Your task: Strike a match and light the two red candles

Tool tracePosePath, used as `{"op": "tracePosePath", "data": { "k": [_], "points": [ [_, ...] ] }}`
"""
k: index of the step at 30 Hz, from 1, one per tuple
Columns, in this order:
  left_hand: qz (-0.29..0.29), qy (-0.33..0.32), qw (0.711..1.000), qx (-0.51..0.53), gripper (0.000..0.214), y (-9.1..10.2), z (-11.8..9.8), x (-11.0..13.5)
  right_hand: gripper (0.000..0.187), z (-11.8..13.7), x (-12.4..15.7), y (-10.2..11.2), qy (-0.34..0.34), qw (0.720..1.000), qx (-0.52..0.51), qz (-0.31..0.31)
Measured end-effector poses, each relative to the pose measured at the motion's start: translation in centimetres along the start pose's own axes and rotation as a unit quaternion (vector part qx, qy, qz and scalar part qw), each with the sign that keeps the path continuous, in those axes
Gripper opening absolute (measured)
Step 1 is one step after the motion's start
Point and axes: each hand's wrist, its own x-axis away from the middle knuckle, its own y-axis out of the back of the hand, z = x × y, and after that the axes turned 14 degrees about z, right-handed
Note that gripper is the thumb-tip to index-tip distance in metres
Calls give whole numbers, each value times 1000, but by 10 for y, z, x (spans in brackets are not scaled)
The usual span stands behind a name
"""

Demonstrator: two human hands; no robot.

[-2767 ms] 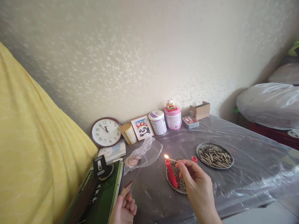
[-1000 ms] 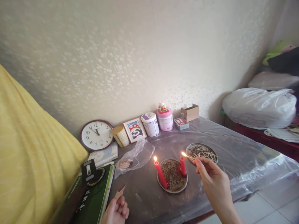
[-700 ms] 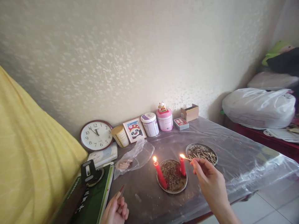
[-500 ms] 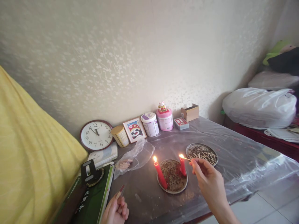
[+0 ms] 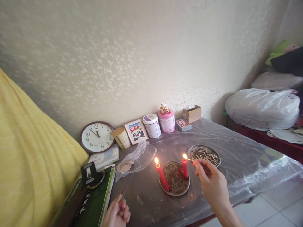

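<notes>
My right hand pinches a thin wooden match. The match's far tip meets the flame at the wick of the right red candle. A taller red candle burns on the left, leaning slightly. Both candles stand on a round, brown-stained metal lid with a pale rim. At the lower left, my left hand is closed around a small flat strip with a dark red face. Just beyond my right hand sits a round dish of loose matchsticks.
A clear plastic bag with small pieces inside lies left of the candles. Along the wall stand a clock, a framed panda picture, canisters and a small cardboard box. A green book borders the left side.
The match tip has risen slightly at the right candle's wick, and the flame there has shifted a little upward. My left hand stays almost in place.
</notes>
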Motion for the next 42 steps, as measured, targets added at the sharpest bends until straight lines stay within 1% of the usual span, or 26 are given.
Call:
{"op": "tracePosePath", "data": {
  "k": [5,10,13,18,21,27,33,36,42],
  "points": [
    [9,6,1000,7,44,6,0,-3,35,1,1,0,5,1000,-6,9],
    [14,2,1000,7,42,6,0,-3,32,3,3,-1,30,999,-10,14],
    [18,4,1000,6,41,7,-1,-4,33,4,5,-2,33,999,-24,6],
    [5,8,1000,14,42,8,0,-5,33,2,4,-2,26,999,-16,10],
    [13,3,1000,14,41,8,1,-5,31,1,2,-2,30,999,-14,10],
    [18,4,1000,9,43,5,-1,-3,36,4,2,-2,9,1000,-26,-6],
    [24,-4,1000,9,40,4,-2,-2,35,2,2,-3,7,1000,-27,14],
    [32,-4,999,10,40,5,-1,-2,37,3,2,-2,1,999,-37,5],
    [25,10,1000,15,41,11,1,-5,39,5,3,-1,-6,999,-53,-5]
  ]
}}
